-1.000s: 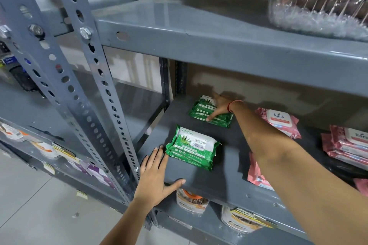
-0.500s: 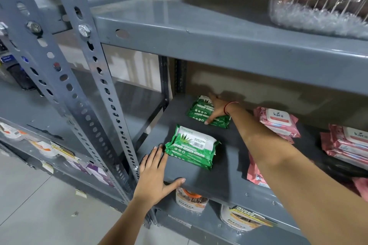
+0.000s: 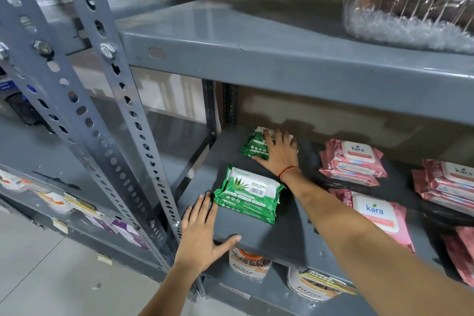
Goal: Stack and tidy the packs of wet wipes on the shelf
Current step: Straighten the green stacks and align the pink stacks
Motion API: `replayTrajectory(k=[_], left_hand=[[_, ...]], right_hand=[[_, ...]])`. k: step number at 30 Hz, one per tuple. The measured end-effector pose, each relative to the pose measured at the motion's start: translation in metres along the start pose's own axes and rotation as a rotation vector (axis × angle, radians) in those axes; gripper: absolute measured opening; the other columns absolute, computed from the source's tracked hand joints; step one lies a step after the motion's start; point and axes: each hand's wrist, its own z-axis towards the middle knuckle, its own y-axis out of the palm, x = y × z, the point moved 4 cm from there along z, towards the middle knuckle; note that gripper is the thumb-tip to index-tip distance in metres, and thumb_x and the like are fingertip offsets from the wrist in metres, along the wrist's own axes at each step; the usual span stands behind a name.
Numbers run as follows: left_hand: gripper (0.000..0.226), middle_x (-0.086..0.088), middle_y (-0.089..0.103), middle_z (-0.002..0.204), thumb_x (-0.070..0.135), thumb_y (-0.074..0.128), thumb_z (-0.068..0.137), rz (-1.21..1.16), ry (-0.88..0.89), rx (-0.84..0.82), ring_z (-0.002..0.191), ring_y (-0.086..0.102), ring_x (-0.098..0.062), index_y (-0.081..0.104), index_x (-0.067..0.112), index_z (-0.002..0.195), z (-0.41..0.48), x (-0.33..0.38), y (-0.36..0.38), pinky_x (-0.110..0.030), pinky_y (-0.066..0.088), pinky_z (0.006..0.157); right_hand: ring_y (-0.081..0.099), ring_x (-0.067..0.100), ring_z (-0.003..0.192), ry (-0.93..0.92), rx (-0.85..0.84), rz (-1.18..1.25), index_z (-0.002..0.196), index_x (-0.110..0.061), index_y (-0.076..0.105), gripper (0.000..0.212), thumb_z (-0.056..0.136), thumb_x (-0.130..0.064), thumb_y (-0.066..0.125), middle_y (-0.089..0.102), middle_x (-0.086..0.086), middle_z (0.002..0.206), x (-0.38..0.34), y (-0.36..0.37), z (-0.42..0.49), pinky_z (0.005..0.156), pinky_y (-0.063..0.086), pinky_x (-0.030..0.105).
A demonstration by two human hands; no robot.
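Observation:
Two green aloe vera wipe packs (image 3: 248, 195) lie stacked near the front left of the grey shelf (image 3: 287, 236). Further back lies another green stack (image 3: 254, 145), and my right hand (image 3: 280, 154) rests flat on it, fingers spread, thumb along its front edge. My left hand (image 3: 202, 233) lies open on the shelf's front left corner, fingertips just left of the front green stack, thumb hooked on the edge. Pink Kara wipe packs lie to the right: a stack at the back (image 3: 354, 161), one at the front (image 3: 377, 215), more at the far right (image 3: 448, 182).
The upper shelf (image 3: 282, 59) overhangs closely and carries a clear plastic bundle (image 3: 410, 15). Perforated steel uprights (image 3: 120, 115) stand just left of my left hand. Tubs (image 3: 250, 264) sit on the shelf below. More pink packs (image 3: 461, 254) lie at the right edge.
My right hand has gone from gripping the back green stack's right end to lying flat across its top. My left hand stays on the shelf corner.

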Motion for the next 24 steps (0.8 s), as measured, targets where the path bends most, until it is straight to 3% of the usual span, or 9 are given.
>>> replayTrajectory(k=[3,6,11,18,22,24], left_hand=[[0.096,-0.015,0.040,0.145,0.081,0.026,0.079,-0.016,0.004,0.009,0.135,0.034,-0.030,0.045,0.004,0.134,0.000,0.000,0.001,-0.051,0.022,0.105],[0.096,-0.015,0.039,0.146,0.081,0.026,0.079,-0.024,0.007,0.022,0.135,0.032,-0.029,0.044,0.004,0.134,0.000,0.000,0.000,-0.051,0.023,0.105],[0.099,-0.015,0.035,0.148,0.083,0.023,0.078,-0.031,0.005,0.029,0.138,0.026,-0.029,0.042,0.005,0.136,0.000,0.001,-0.002,-0.049,0.018,0.109],[0.108,-0.013,0.024,0.153,0.088,0.020,0.072,-0.033,0.007,0.018,0.143,0.014,-0.025,0.035,0.007,0.141,-0.002,-0.001,-0.001,-0.046,0.010,0.113],[0.108,-0.016,0.029,0.151,0.088,0.026,0.072,-0.070,0.015,0.000,0.141,0.019,-0.028,0.036,0.004,0.139,-0.001,-0.001,-0.001,-0.049,0.016,0.112],[0.107,-0.017,0.032,0.149,0.087,0.029,0.071,-0.077,0.019,-0.009,0.140,0.024,-0.029,0.039,0.003,0.136,-0.001,-0.001,-0.001,-0.051,0.021,0.111]], right_hand=[[0.039,0.039,0.126,0.005,0.002,-0.001,0.141,-0.017,0.033,0.087,0.078,-0.076,0.043,0.040,0.021,0.140,-0.001,0.001,0.001,0.095,0.041,0.051],[0.036,0.040,0.128,0.000,-0.025,-0.008,0.144,-0.017,0.029,0.089,0.078,-0.076,0.041,0.037,0.021,0.142,-0.001,0.001,0.003,0.098,0.040,0.054],[0.012,0.042,0.143,0.018,-0.013,0.040,0.150,-0.021,0.014,0.098,0.076,-0.082,0.033,0.020,0.022,0.154,0.000,-0.016,-0.003,0.109,0.005,0.067],[0.004,0.032,0.146,0.142,0.179,0.382,0.148,-0.021,0.022,0.097,0.074,-0.084,0.016,0.019,0.015,0.156,-0.016,-0.080,-0.063,0.111,-0.009,0.059],[0.029,0.036,0.140,-0.018,0.349,0.296,0.140,-0.020,0.041,0.086,0.078,-0.079,0.031,0.037,0.017,0.148,-0.066,-0.090,-0.119,0.110,0.009,0.064],[0.037,0.036,0.136,-0.066,0.341,0.244,0.140,-0.021,0.041,0.085,0.077,-0.078,0.038,0.042,0.018,0.144,-0.085,-0.083,-0.140,0.107,0.020,0.065]])
